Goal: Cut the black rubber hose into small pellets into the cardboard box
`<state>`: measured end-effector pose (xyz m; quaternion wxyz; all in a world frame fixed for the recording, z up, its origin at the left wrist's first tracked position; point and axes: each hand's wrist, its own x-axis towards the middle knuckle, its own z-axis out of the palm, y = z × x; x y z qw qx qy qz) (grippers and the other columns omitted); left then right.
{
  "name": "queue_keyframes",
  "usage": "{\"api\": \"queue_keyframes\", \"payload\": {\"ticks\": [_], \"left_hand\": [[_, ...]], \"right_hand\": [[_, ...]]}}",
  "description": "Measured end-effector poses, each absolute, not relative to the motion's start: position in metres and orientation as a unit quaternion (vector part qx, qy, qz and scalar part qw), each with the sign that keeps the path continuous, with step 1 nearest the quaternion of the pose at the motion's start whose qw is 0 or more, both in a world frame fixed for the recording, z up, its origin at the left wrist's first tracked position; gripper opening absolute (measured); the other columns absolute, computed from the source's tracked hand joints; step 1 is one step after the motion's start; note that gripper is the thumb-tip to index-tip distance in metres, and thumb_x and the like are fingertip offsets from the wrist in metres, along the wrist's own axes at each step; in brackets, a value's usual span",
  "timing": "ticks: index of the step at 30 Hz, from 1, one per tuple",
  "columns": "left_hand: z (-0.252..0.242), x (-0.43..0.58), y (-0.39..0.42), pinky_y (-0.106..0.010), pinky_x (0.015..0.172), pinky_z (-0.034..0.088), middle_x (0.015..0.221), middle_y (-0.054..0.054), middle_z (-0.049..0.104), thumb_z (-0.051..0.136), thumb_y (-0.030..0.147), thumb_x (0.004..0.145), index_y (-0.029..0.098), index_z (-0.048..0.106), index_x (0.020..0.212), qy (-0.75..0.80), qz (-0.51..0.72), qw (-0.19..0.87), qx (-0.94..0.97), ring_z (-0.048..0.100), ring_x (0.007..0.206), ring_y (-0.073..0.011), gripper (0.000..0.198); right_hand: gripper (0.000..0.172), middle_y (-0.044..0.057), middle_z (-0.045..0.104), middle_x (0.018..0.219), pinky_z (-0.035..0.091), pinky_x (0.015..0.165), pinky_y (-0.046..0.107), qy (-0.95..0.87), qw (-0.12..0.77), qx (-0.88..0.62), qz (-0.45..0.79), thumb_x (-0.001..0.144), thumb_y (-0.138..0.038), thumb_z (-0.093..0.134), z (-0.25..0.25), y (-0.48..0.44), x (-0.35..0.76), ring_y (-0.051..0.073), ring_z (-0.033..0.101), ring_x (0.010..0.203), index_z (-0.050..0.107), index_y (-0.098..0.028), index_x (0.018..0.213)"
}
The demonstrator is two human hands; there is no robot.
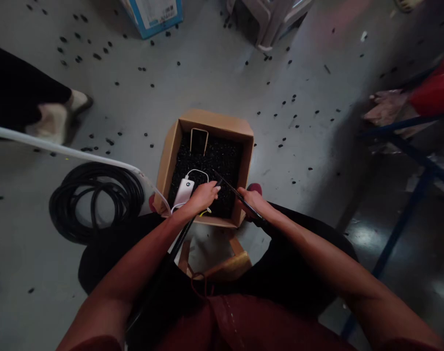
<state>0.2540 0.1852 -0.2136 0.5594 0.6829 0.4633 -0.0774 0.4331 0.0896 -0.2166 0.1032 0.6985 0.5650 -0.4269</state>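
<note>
A cardboard box point(216, 120) stands on the floor between my knees, with many small black pieces point(224, 153) inside. My left hand point(205, 195) is over the box, its fingers closed on a black ribbed tube point(181, 240) that runs back under my forearm. My right hand point(250, 200) is at the box's right edge, wrapped round a long thin dark tool point(231, 187) whose tip points toward the box's middle. A white power bank point(183, 191) with a white cable lies beside my left hand. A phone with a light frame point(199, 142) rests at the back of the box.
Black hose coils point(93, 202) lie on the floor at left. A person's shoes point(53, 119) are at upper left. A blue box point(154, 17) and a grey plastic stool point(269, 22) stand ahead. A blue metal frame point(403, 219) is at right. Black bits dot the floor.
</note>
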Motion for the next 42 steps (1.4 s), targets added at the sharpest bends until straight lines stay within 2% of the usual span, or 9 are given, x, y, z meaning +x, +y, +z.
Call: {"api": "queue_keyframes", "payload": {"ticks": [4, 6, 8, 9, 14, 16, 22, 33, 42], "left_hand": [[-0.216, 0.255, 0.184, -0.024, 0.057, 0.032, 0.062, 0.001, 0.053, 0.042, 0.024, 0.089, 0.016, 0.055, 0.069, 0.478, -0.06, 0.594, 0.644, 0.044, 0.056, -0.0104, 0.025], [-0.218, 0.255, 0.183, -0.023, 0.052, 0.032, 0.067, 0.002, 0.056, 0.044, 0.022, 0.086, 0.015, 0.059, 0.09, 0.497, -0.039, 0.64, 0.584, 0.043, 0.052, -0.0088, 0.017], [-0.219, 0.256, 0.183, -0.021, 0.049, 0.033, 0.075, 0.002, 0.061, 0.045, 0.016, 0.082, 0.014, 0.052, 0.115, 0.515, -0.008, 0.69, 0.509, 0.044, 0.051, -0.0078, 0.034], [-0.219, 0.256, 0.183, -0.021, 0.048, 0.033, 0.08, 0.0, 0.063, 0.045, 0.014, 0.081, 0.013, 0.048, 0.122, 0.52, 0.008, 0.708, 0.477, 0.045, 0.051, -0.0074, 0.041], [-0.218, 0.257, 0.188, -0.018, 0.048, 0.037, 0.095, -0.007, 0.065, 0.049, 0.015, 0.082, 0.009, 0.052, 0.114, 0.507, 0.063, 0.738, 0.44, 0.053, 0.058, -0.0057, 0.033], [-0.217, 0.256, 0.19, -0.017, 0.049, 0.038, 0.095, -0.006, 0.066, 0.05, 0.015, 0.083, 0.011, 0.051, 0.121, 0.508, 0.076, 0.735, 0.443, 0.053, 0.058, -0.0054, 0.039], [-0.222, 0.254, 0.192, -0.017, 0.052, 0.04, 0.09, -0.003, 0.066, 0.048, 0.018, 0.086, 0.014, 0.047, 0.138, 0.508, 0.087, 0.715, 0.472, 0.051, 0.058, -0.005, 0.052], [-0.224, 0.254, 0.19, -0.018, 0.055, 0.039, 0.092, -0.005, 0.066, 0.046, 0.02, 0.088, 0.012, 0.047, 0.14, 0.492, 0.024, 0.675, 0.549, 0.047, 0.058, -0.0062, 0.053], [-0.217, 0.253, 0.192, -0.019, 0.058, 0.039, 0.092, -0.004, 0.068, 0.042, 0.021, 0.09, 0.011, 0.044, 0.143, 0.448, -0.035, 0.659, 0.604, 0.047, 0.06, -0.0068, 0.054]], "right_hand": [[0.016, 0.006, 0.062, 0.073, 0.027, 0.055, 0.025, 0.556, 0.105, 0.707, -0.423, 0.088, -0.032, 0.043, -0.215, 0.092, 0.434, 0.019, 0.057, 0.064, 0.052, -0.022, 0.096], [0.016, 0.005, 0.062, 0.074, 0.028, 0.056, 0.025, 0.553, 0.1, 0.71, -0.424, 0.088, -0.032, 0.043, -0.213, 0.095, 0.437, 0.018, 0.055, 0.064, 0.052, -0.022, 0.097], [0.018, 0.005, 0.062, 0.076, 0.031, 0.058, 0.025, 0.555, 0.082, 0.711, -0.424, 0.087, -0.031, 0.043, -0.211, 0.099, 0.441, 0.018, 0.054, 0.065, 0.051, -0.021, 0.1], [0.02, 0.006, 0.062, 0.078, 0.032, 0.059, 0.025, 0.554, 0.067, 0.712, -0.426, 0.087, -0.03, 0.042, -0.21, 0.101, 0.444, 0.018, 0.054, 0.066, 0.05, -0.02, 0.102], [0.032, 0.005, 0.062, 0.085, 0.037, 0.062, 0.026, 0.518, -0.02, 0.725, -0.453, 0.086, -0.03, 0.04, -0.208, 0.106, 0.454, 0.018, 0.054, 0.07, 0.047, -0.02, 0.116], [0.034, 0.005, 0.062, 0.085, 0.038, 0.063, 0.026, 0.515, -0.033, 0.72, -0.464, 0.086, -0.029, 0.04, -0.207, 0.107, 0.456, 0.017, 0.054, 0.07, 0.046, -0.019, 0.118], [0.033, 0.006, 0.062, 0.088, 0.039, 0.064, 0.027, 0.549, -0.012, 0.689, -0.473, 0.087, -0.032, 0.042, -0.208, 0.103, 0.456, 0.017, 0.054, 0.071, 0.043, -0.02, 0.118], [0.022, 0.007, 0.061, 0.096, 0.042, 0.067, 0.029, 0.595, -0.015, 0.642, -0.483, 0.088, -0.03, 0.045, -0.211, 0.1, 0.453, 0.018, 0.056, 0.076, 0.041, -0.021, 0.107], [0.028, 0.01, 0.058, 0.099, 0.041, 0.072, 0.031, 0.585, -0.028, 0.639, -0.499, 0.083, -0.028, 0.045, -0.208, 0.099, 0.45, 0.019, 0.054, 0.081, 0.041, -0.018, 0.109]]}}
